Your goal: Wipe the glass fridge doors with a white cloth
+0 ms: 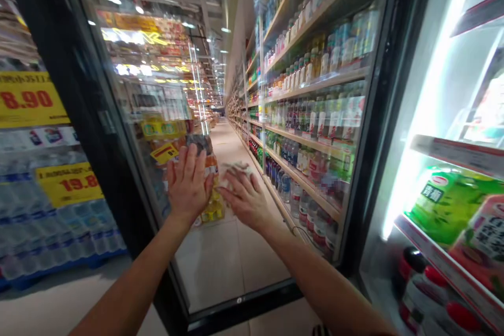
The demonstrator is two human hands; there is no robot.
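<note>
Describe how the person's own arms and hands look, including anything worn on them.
The left hand and right hand are both ungloved, with no ring visible. The left forearm and right forearm are bare as far as they show: no watch, bracelet, cable or clear sleeve.

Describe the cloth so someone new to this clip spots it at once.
Start at the big black-framed glass door in mid-view. On its pane, find the right hand; the cloth shows past its fingers. It is pale and crumpled, whereas the left hand beside it shows no cloth.
</note>
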